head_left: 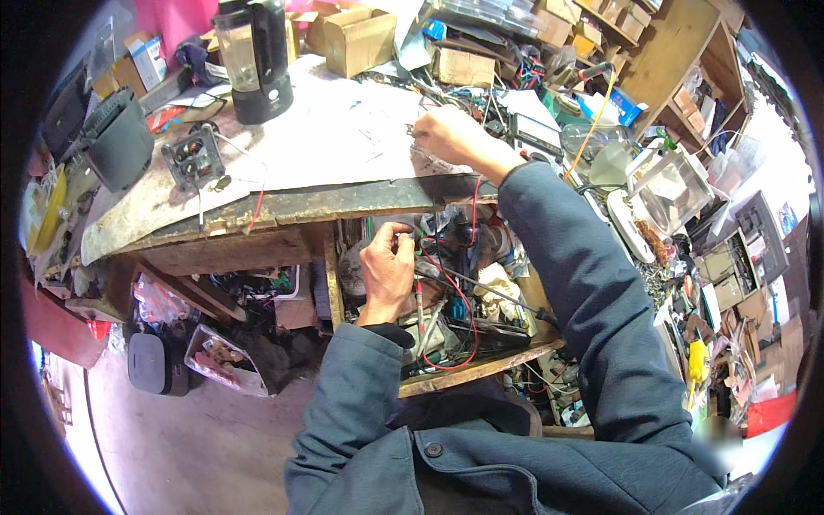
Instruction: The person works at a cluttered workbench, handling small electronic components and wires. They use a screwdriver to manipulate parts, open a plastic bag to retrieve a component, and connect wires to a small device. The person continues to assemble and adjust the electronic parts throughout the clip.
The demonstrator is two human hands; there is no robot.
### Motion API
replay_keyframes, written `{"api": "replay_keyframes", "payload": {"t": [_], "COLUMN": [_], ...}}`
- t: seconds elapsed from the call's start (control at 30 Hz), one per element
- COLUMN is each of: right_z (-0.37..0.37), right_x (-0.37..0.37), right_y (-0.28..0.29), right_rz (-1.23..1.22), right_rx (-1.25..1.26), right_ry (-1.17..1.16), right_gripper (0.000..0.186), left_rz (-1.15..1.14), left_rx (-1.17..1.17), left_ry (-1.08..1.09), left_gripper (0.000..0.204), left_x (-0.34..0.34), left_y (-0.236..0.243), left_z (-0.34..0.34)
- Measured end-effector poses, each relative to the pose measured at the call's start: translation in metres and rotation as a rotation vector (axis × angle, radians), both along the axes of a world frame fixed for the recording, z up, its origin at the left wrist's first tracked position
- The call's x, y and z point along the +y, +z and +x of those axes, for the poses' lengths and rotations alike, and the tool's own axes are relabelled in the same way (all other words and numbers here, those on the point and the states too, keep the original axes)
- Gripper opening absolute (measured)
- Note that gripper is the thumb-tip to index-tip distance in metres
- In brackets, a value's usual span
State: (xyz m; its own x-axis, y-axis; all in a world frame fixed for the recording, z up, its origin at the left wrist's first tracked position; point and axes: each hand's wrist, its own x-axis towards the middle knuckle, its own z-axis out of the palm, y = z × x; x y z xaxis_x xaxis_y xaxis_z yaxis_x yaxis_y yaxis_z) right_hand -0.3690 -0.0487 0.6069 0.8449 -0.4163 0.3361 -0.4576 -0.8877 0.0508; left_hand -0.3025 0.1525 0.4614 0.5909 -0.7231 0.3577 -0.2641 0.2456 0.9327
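My left hand hangs over an open wooden drawer, its fingers curled together; whatever they hold, if anything, is hidden. Inside the drawer lie a jumble of tools and parts, a long thin dark rod and a looping red wire. Up on the bench top, my right hand is closed near the front edge. Its fingertips point left, and I cannot make out what is in them. Just below that hand sits a crumpled greyish cloth-like piece.
At the back left of the bench stands a blender. An appliance base with exposed parts and a dark grey housing lie left. Cardboard boxes stand behind. Piled parts and a clear jug crowd the right. A bin stands below.
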Motion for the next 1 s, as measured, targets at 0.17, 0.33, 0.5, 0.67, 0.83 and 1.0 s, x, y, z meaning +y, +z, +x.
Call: {"api": "replay_keyframes", "payload": {"t": [0.17,0.33,0.5,0.67,0.83,1.0], "right_z": [0.029,0.028,0.026,0.022,0.011,0.000], "right_x": [0.015,0.014,0.010,0.002,-0.015,0.038], "right_y": [-0.011,-0.013,-0.010,0.000,0.010,0.029], "right_rz": [-0.240,-0.248,-0.230,-0.057,0.134,0.446], "right_rx": [0.173,0.142,0.106,0.172,0.027,0.005], "right_ry": [0.015,0.104,0.077,-0.056,-0.112,0.210], "right_gripper": [0.012,0.008,0.010,0.023,0.027,0.021], "left_rz": [0.024,0.056,0.151,0.243,0.186,0.060], "left_rx": [0.026,0.153,0.677,0.721,0.805,1.246], "left_ry": [-0.015,-0.119,-0.495,-0.651,-0.765,-0.849], "left_gripper": [0.015,0.014,0.013,0.014,0.017,0.032], "left_x": [0.006,0.002,-0.003,-0.002,-0.006,-0.004], "left_y": [0.008,0.002,-0.007,-0.003,-0.011,-0.008], "left_z": [0.003,0.003,0.017,0.014,0.015,0.030]}}
